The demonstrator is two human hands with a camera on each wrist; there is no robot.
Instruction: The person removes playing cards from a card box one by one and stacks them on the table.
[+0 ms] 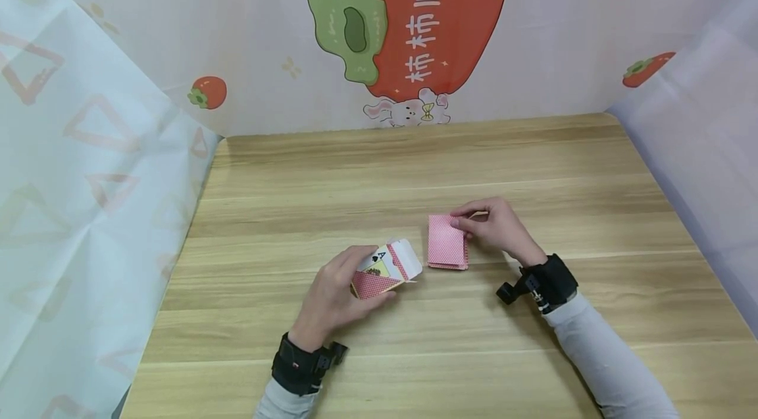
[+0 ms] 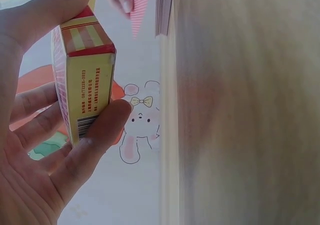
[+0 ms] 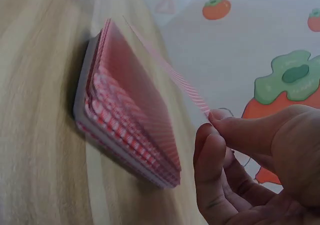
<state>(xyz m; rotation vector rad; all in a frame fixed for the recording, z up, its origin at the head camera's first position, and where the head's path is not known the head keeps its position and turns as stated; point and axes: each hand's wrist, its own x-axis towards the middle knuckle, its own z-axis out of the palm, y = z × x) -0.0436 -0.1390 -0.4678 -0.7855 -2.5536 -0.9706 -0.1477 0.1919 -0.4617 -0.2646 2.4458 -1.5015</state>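
Observation:
My left hand [image 1: 331,294] grips a playing-card box [image 1: 373,277] above the table, thumb on one side and fingers on the other. An ace design shows on its face, and a white end flap [image 1: 408,256] sticks out toward the right. My right hand [image 1: 499,229] pinches a single red-patterned playing card [image 3: 175,77] between thumb and fingertip. Held by one end, that card slants clear of the deck [image 3: 127,120] in the right wrist view. The deck lies back side up on the table, its edges slightly uneven. From the head view the card covers most of it.
The wood-grain table [image 1: 284,195] extends around both hands. A printed cloth [image 1: 254,24] with persimmons and a rabbit hangs along its back edge, and pale sheets [image 1: 77,208] line both sides. Each wrist wears a black camera band [image 1: 551,282].

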